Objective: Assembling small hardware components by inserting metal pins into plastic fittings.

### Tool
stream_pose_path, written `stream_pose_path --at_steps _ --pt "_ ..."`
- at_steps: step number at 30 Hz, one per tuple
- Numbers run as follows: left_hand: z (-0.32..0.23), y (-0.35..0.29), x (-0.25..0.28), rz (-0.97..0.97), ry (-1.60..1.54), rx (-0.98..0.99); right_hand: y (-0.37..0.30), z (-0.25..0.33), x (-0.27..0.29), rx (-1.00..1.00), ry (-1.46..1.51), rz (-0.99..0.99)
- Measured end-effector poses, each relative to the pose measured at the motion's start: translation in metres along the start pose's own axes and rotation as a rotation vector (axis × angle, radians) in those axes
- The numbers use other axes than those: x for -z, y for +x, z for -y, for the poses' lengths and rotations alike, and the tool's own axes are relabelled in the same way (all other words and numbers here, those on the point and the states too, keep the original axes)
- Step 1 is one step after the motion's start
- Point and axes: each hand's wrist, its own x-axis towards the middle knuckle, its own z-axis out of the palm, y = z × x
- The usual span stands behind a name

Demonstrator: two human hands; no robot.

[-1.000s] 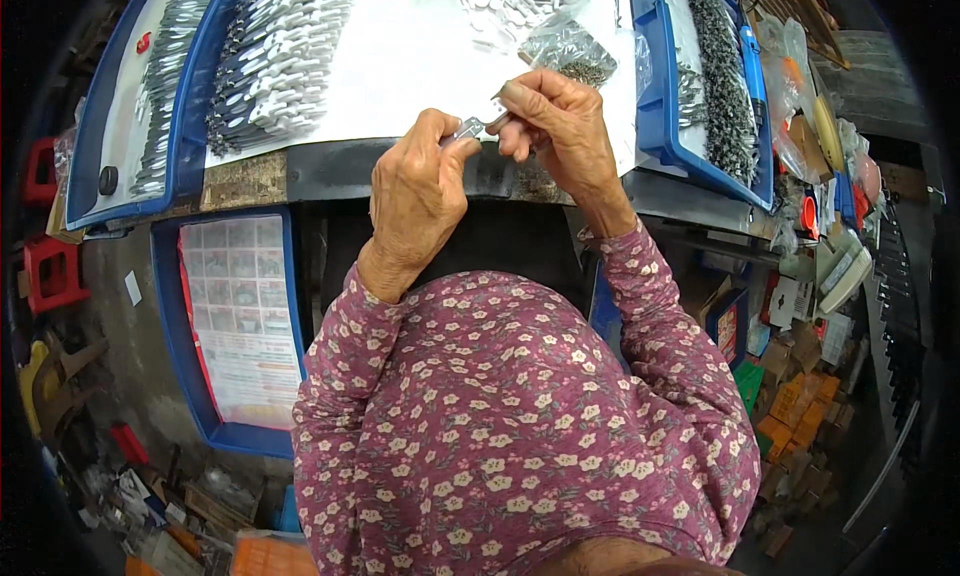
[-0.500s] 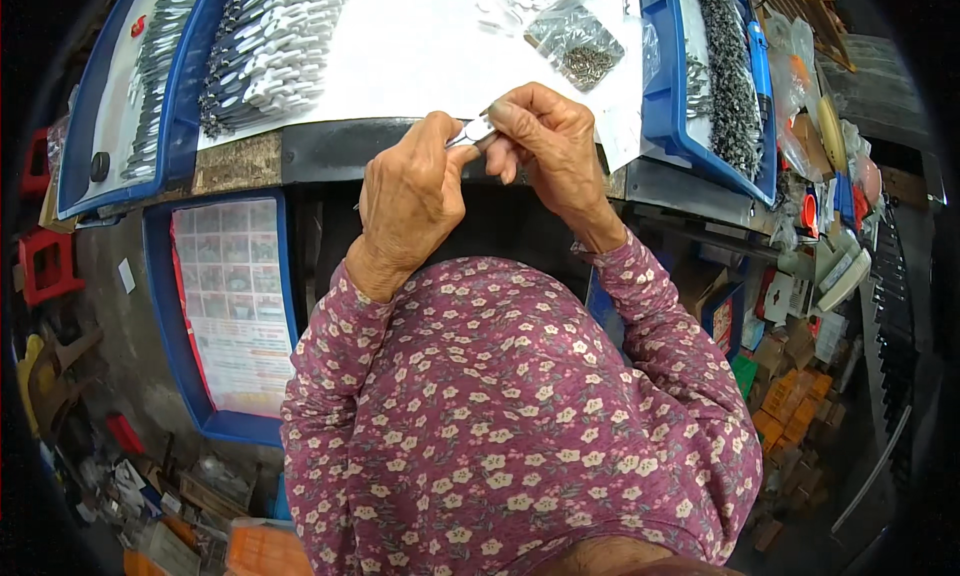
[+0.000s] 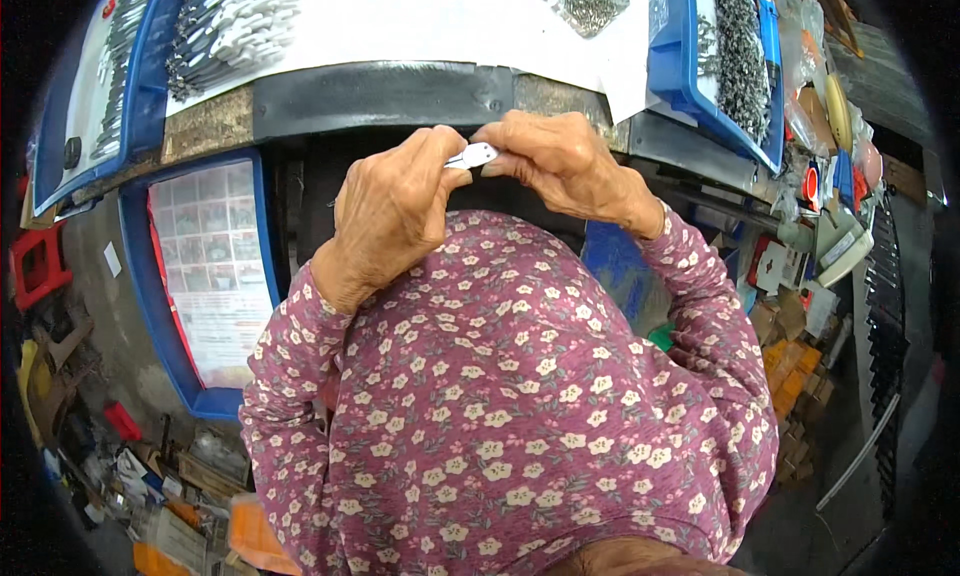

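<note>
Our left hand [image 3: 395, 211] and right hand [image 3: 560, 161] meet just in front of the chest, at the near edge of the workbench [image 3: 380, 96], and both are closed on one small silvery metal piece [image 3: 472, 156], pinched between the fingertips from either side. What exactly the piece is we cannot tell; most of it is hidden by the fingers. We judge the main risk to be a slip: the piece is small and smooth and it is held over the gap between the bench and our lap, so a loosened pinch would likely send it down among the clutter on the floor at the left, where it would be hard to find. Working so close to the body also hides the piece from view. On the bench lies a white sheet [image 3: 430, 21], with rows of silvery parts [image 3: 235, 26] at the far left and a clear bag of small dark parts [image 3: 585, 1] at the far right. A blue tray [image 3: 745, 51] of dark metal pieces stands to the right, and another blue tray [image 3: 195, 266] sits low on the left.
</note>
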Motion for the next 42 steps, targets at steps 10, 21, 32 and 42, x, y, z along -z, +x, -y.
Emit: stream_pose_path --at_steps 10,21,32,42 --pt "-0.013 -0.030 -0.010 0.163 -0.052 -0.095 -0.030 0.024 -0.014 -0.034 0.158 0.105" --pt "-0.024 -0.045 -0.019 0.215 -0.107 -0.043 -0.049 0.042 -0.029 -0.099 0.173 0.099" --pt "-0.022 -0.047 -0.024 0.308 -0.152 -0.021 -0.060 0.043 -0.038 -0.156 0.204 0.064" --pt "-0.020 -0.047 -0.026 0.286 -0.175 -0.022 -0.057 0.044 -0.035 -0.149 0.245 0.082"
